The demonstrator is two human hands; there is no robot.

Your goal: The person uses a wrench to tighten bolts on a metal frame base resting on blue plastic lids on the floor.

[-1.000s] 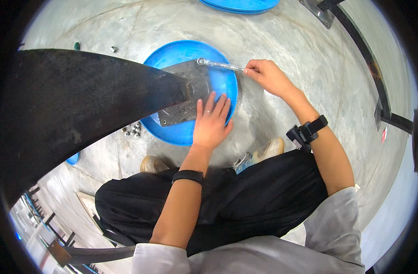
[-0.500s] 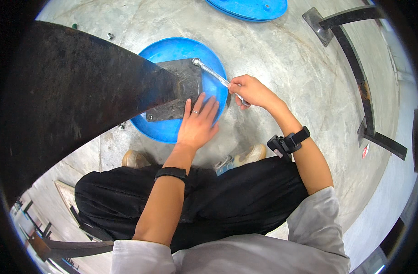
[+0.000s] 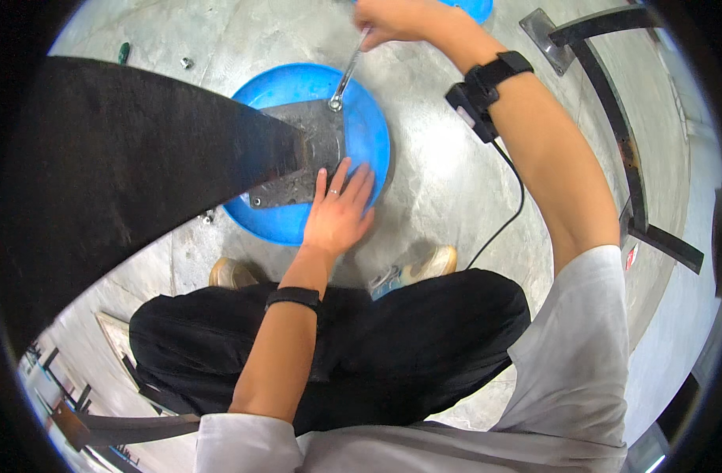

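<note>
My right hand point(image 3: 388, 21) is closed around the far end of a metal wrench point(image 3: 347, 76). The wrench's ring end sits over a bolt at the far right corner of a dark metal plate point(image 3: 326, 130). That plate lies on a round blue disc point(image 3: 376, 134) with a raised rim, and a broad black metal beam point(image 3: 164, 134) joins it from the left. With fingers spread, my left hand point(image 3: 339, 213) rests on the plate's near right edge and the blue disc. Another bolt shows at the plate's near left corner.
Loose nuts point(image 3: 187, 63) and a green object point(image 3: 124, 54) lie on the concrete floor beyond the beam. More small hardware point(image 3: 208, 217) is by the disc's near left side. A black metal frame point(image 3: 613, 102) stands at right, and another blue disc point(image 3: 475, 8) at the far edge.
My right hand has swung the wrench's handle away from me, from the right of the disc to beyond it. The ring end stays at the same corner. My left hand has barely moved.
</note>
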